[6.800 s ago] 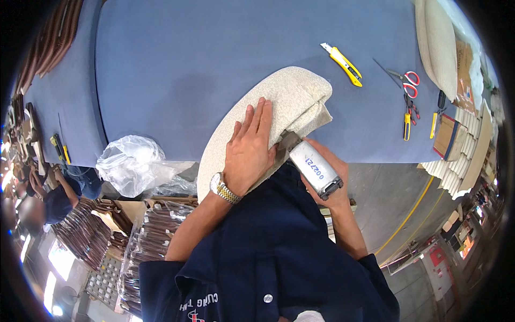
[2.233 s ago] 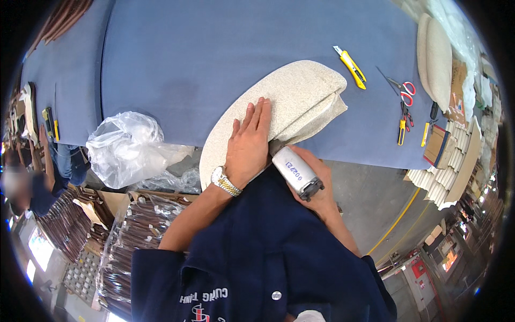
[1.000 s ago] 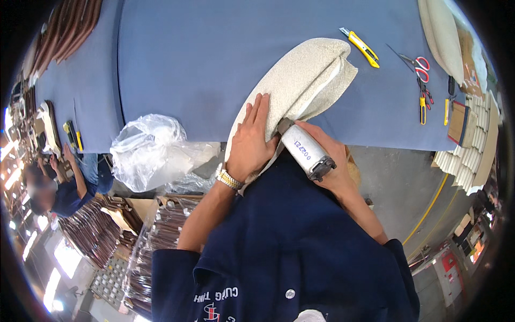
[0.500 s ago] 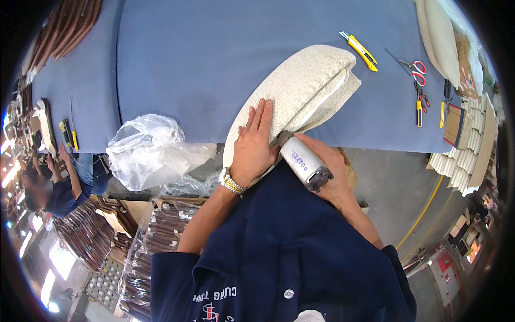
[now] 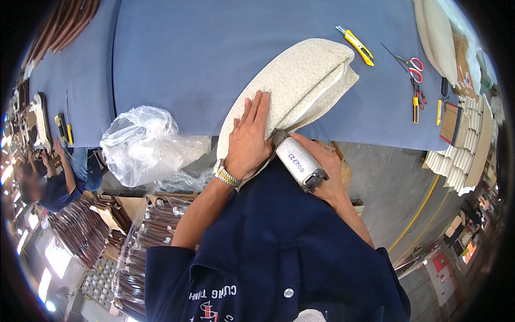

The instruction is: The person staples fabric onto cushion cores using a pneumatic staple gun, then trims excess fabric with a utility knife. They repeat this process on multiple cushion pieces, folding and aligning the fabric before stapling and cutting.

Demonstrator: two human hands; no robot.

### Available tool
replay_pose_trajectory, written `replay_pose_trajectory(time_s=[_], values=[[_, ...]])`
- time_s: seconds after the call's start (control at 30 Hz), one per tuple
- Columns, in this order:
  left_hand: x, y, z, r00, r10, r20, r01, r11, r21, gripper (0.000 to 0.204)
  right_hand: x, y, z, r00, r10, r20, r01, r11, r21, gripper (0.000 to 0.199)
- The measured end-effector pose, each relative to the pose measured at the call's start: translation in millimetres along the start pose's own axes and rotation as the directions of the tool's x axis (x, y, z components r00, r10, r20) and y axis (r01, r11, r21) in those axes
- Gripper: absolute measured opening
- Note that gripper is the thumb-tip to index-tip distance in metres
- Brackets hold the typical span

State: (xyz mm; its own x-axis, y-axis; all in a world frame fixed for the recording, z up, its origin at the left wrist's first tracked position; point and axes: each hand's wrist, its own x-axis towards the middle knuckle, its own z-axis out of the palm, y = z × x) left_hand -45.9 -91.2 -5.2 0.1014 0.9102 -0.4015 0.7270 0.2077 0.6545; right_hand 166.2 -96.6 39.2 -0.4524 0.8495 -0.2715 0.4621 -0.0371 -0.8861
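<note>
A curved beige fabric-covered pad (image 5: 300, 75) lies on the blue table, its near end overhanging the edge towards my body. White lining shows in the fold along its right side. My left hand (image 5: 248, 137), with a metal watch on the wrist, rests flat on the pad, fingers stretched out. My right hand (image 5: 328, 169) is wrapped round a silver pneumatic staple gun (image 5: 298, 161) with dark ends. The tool's dark nose is against or very near the pad's folded edge, just beside my left thumb; exact contact is hidden.
On the blue table (image 5: 177, 59) lie a yellow utility knife (image 5: 358, 47), red-handled scissors (image 5: 415, 68) and a yellow-handled screwdriver (image 5: 416, 107). A clear plastic bag (image 5: 142, 147) hangs at the front edge. Wrapped brown parts (image 5: 153, 231) stand below left. Another person (image 5: 59, 185) works far left.
The whole view has shifted slightly, with table items sitting a little higher and further left. My hands keep the same hold on the pad and staple gun.
</note>
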Motion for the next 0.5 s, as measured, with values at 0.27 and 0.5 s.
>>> replay_pose_trajectory(time_s=[0.27,0.5], values=[[-0.7,12.7,10.5,0.999,-0.038,-0.037,0.040,0.998,0.057,0.099,2.5,12.3,7.7,0.999,0.032,-0.029,-0.031,0.998,0.048,0.068],[7.3,-28.7,8.4,0.967,0.201,-0.157,-0.196,0.979,0.046,0.096,0.7,9.9,20.7,0.986,-0.104,-0.134,0.113,0.992,0.059,0.072]])
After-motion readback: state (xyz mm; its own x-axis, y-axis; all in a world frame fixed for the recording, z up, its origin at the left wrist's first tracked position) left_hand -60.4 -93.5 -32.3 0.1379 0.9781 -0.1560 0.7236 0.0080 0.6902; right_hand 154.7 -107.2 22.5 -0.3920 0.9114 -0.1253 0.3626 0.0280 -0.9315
